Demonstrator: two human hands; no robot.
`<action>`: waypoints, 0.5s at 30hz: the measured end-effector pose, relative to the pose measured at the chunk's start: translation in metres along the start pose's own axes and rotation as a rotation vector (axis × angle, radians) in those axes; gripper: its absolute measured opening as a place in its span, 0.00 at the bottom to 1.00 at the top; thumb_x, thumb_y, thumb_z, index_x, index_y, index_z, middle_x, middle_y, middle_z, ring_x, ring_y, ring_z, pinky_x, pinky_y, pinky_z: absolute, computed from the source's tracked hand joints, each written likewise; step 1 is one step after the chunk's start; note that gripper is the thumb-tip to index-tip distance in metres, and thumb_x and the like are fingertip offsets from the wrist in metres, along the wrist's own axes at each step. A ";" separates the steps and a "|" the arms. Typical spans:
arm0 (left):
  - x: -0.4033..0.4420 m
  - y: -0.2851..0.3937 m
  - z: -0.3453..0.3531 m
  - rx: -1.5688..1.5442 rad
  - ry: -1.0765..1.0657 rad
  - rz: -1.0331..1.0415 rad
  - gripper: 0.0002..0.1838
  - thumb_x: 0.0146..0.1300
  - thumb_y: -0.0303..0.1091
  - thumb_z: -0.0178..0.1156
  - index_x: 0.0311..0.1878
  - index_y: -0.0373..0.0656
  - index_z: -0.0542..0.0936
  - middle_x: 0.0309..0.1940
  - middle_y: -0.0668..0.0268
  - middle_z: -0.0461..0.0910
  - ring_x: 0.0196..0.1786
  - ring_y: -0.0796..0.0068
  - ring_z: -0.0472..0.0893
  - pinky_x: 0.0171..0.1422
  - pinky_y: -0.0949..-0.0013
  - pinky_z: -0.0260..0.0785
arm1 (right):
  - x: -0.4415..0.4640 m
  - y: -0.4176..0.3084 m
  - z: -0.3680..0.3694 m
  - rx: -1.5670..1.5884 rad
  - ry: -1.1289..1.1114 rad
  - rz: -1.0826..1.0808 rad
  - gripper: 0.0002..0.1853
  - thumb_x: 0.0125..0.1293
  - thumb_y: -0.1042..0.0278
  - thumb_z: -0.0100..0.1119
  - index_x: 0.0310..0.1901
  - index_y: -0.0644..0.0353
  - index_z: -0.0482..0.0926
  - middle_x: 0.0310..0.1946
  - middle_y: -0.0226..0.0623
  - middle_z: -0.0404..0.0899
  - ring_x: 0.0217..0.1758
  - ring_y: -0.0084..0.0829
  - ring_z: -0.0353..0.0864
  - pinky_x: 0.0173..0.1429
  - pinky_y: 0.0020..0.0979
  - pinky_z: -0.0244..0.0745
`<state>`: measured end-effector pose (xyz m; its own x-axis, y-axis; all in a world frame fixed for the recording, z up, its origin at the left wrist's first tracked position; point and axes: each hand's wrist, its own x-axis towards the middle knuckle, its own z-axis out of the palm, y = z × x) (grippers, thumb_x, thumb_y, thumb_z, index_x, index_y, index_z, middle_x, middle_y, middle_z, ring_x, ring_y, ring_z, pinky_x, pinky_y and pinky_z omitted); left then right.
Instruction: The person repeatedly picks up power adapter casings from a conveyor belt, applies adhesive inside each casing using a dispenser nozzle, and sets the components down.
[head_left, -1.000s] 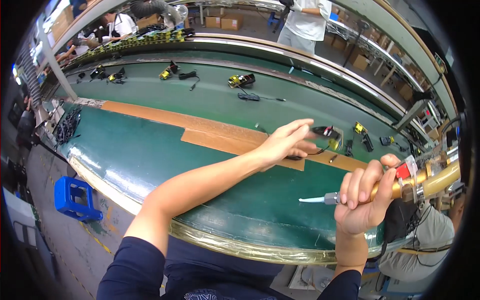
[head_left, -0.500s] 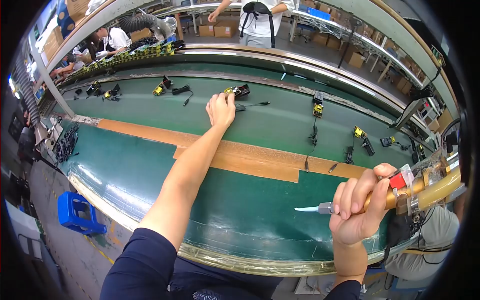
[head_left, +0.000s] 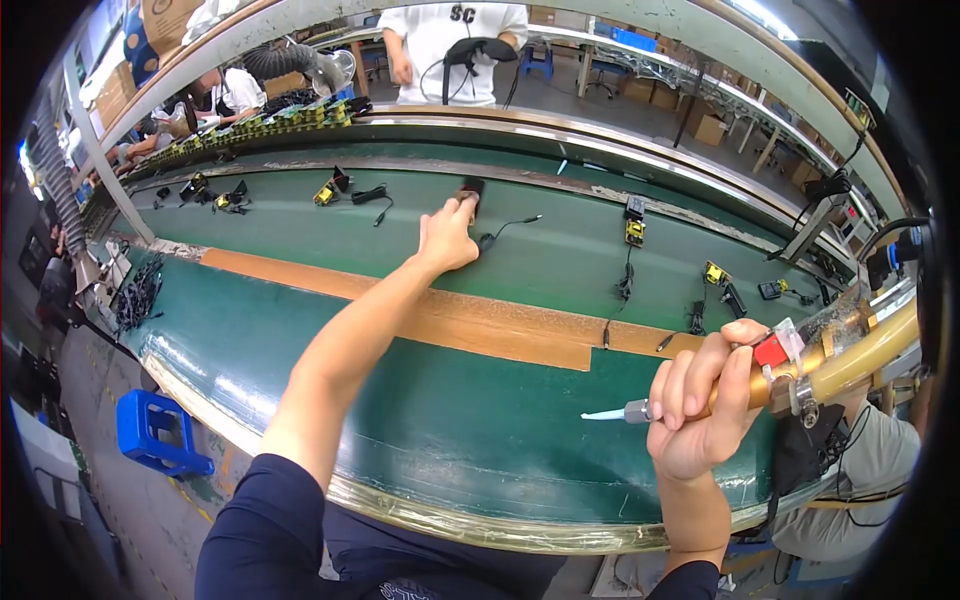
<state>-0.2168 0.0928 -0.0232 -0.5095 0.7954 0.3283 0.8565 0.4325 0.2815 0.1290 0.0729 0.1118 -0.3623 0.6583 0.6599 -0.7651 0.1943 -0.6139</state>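
Observation:
My left hand (head_left: pixel 447 235) reaches over the green belt (head_left: pixel 400 232), its fingers closed on an adapter unit (head_left: pixel 474 187) with a dark casing; its cord (head_left: pixel 512 228) trails to the right. At the right, my right hand (head_left: pixel 700 400) is wrapped round a gold-coloured dispensing tool (head_left: pixel 785 388) with a red part and a pale nozzle (head_left: pixel 603 415) pointing left above the green work surface (head_left: pixel 480 430). Another adapter unit (head_left: pixel 635 225) lies on the belt right of my left hand, its cord running toward me.
More adapter units (head_left: pixel 328 188) lie along the belt. Brown cardboard strips (head_left: pixel 500 335) line its near edge. Black cables (head_left: pixel 138 295) are heaped at the left. A person (head_left: pixel 455 60) stands behind the line, others are at the left and lower right. A blue stool (head_left: pixel 160 430) stands lower left.
My left hand first went from the cardboard's right part to the adapter unit on the belt, leaving another unit behind, and now grips and has turned it. The dispensing tool has shifted slightly left.

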 end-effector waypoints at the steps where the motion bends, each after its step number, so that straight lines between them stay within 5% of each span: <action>1: -0.001 0.001 -0.013 0.056 -0.120 0.011 0.27 0.52 0.40 0.60 0.57 0.43 0.72 0.50 0.53 0.74 0.44 0.54 0.78 0.55 0.58 0.65 | 0.000 0.003 0.002 0.006 0.003 -0.005 0.12 0.76 0.63 0.36 0.51 0.61 0.64 0.15 0.23 0.59 0.09 0.13 0.51 0.13 0.18 0.53; 6: -0.007 0.008 -0.051 -0.010 -0.076 -0.238 0.25 0.56 0.45 0.58 0.56 0.46 0.75 0.41 0.58 0.78 0.40 0.58 0.78 0.46 0.64 0.71 | 0.002 -0.002 0.007 0.005 0.010 -0.008 0.12 0.76 0.64 0.36 0.51 0.61 0.64 0.15 0.23 0.59 0.09 0.13 0.52 0.13 0.18 0.53; 11: -0.016 -0.030 -0.016 -0.053 -0.115 -0.187 0.26 0.57 0.49 0.59 0.53 0.41 0.77 0.25 0.62 0.77 0.34 0.61 0.77 0.42 0.65 0.71 | 0.002 -0.002 0.012 0.016 -0.014 -0.016 0.12 0.75 0.64 0.36 0.51 0.61 0.65 0.15 0.23 0.59 0.09 0.13 0.52 0.13 0.18 0.53; 15: -0.004 -0.062 -0.002 -0.292 -0.166 -0.190 0.25 0.55 0.48 0.62 0.51 0.42 0.78 0.33 0.58 0.79 0.32 0.61 0.77 0.42 0.64 0.73 | 0.001 -0.002 0.017 0.013 0.001 -0.012 0.12 0.75 0.64 0.36 0.51 0.61 0.65 0.15 0.23 0.59 0.09 0.13 0.52 0.13 0.18 0.53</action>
<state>-0.2684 0.0623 -0.0405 -0.6159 0.7812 0.1017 0.6767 0.4586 0.5760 0.1215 0.0610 0.1214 -0.3527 0.6566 0.6667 -0.7764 0.1924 -0.6002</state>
